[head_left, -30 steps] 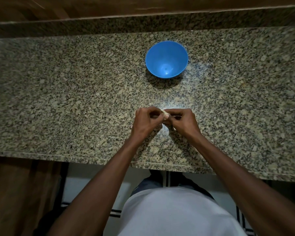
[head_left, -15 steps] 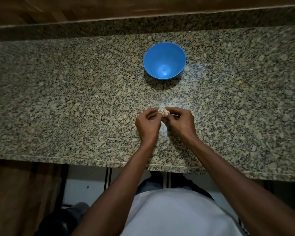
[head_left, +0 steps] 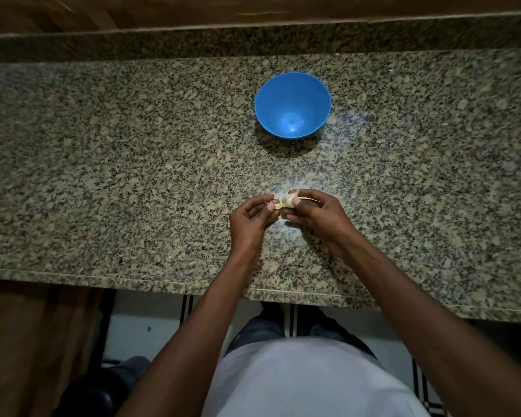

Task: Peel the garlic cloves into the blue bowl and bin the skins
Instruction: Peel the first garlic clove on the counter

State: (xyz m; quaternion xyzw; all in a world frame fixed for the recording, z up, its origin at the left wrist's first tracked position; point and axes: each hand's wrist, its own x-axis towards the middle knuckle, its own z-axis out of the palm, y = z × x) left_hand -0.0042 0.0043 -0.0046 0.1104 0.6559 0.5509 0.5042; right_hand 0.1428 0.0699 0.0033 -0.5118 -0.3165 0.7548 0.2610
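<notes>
Garlic clove (head_left: 289, 201), small and pale, is pinched by right hand (head_left: 316, 213) over the near counter (head_left: 133, 191); left hand (head_left: 251, 216) pinches its papery skin (head_left: 278, 206). Risk: a slip drops it short of the far blue plastic bowl (head_left: 293, 104).

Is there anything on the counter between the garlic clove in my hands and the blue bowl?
Nothing visible. The garlic clove is pinched in the right hand, with the left hand pulling at its skin; only bare granite counter lies between it and the blue bowl straight ahead.
</notes>
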